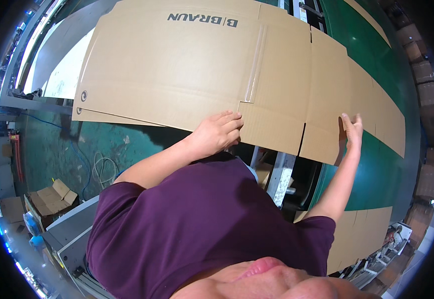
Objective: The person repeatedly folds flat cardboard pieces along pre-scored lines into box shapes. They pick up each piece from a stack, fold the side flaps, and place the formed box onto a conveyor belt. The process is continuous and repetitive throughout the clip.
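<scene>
So the main thing here was a big flattened cardboard box blank (187, 65), plain brown, held out flat in front of the person's chest. It had dark block lettering printed near its far edge, well away from both hands, and two small round marks at its left corner, far out to the left of the left hand. Creases and flap slots ran across it, with one slot cut right between the two hands.

The left hand (218, 133) was on the near edge of the blank, fingers curled over the top of a flap and lying close together, thumb tucked under where I couldn't see it, so gripping the edge as far as I could tell. The right hand (352, 130) was up at the next flap over, fingers straight and a little spread, laid flat against the cardboard rather than pinching it.

Beyond the right hand a second brown sheet (386, 124) lay along a green belt (376, 174), and another sheet (361, 234) sat on the same belt nearer the person's right elbow.

Down low, well off to the left of the left hand, there was an open brown carton (52, 199) on the green floor (52, 144). Its flaps were up, but I couldn't make out what was inside. A loop of pale cable (105, 169) lay on the floor between that carton and the left forearm.
</scene>
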Available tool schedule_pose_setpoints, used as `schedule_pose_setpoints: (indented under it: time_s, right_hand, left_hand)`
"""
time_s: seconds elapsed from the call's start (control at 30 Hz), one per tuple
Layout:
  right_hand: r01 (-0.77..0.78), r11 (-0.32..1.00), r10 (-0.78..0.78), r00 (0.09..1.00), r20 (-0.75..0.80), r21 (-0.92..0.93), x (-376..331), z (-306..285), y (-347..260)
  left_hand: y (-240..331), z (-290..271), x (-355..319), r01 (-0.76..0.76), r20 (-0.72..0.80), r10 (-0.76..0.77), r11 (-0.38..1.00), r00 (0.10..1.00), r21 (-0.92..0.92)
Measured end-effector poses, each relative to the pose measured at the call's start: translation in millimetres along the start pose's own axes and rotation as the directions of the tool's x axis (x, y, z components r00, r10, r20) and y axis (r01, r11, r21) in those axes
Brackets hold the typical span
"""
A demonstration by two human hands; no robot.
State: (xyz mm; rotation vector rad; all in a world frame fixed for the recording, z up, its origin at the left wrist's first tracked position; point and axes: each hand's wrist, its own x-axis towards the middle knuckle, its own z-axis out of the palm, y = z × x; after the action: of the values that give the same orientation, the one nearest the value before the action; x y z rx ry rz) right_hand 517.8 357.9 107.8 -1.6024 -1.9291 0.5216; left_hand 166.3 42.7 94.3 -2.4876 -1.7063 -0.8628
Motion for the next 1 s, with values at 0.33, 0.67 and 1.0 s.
schedule_pose_setpoints:
  time_s: [0.33, 0.67, 1.0]
  right_hand:
    - [0.26, 0.914, -0.386, 0.794, 0.47, 0.311, -46, -6, -254]
    - [0.739, 0.666, -0.686, 0.661, 0.305, -0.102, -107, 182, -237]
    - [0.24, 0.969, -0.227, 0.957, 0.178, -0.052, -13, 157, -200]
  left_hand:
    - [-19, -11, -24, -0.008, -0.068, 0.004, 0.998, 0.998, -0.068]
    - [-20, -5, -21, 0.135, -0.084, -0.163, 0.954, 0.983, -0.269]
    - [-176, -63, -96, 0.793, -0.192, -0.771, 0.602, 0.607, 0.089]
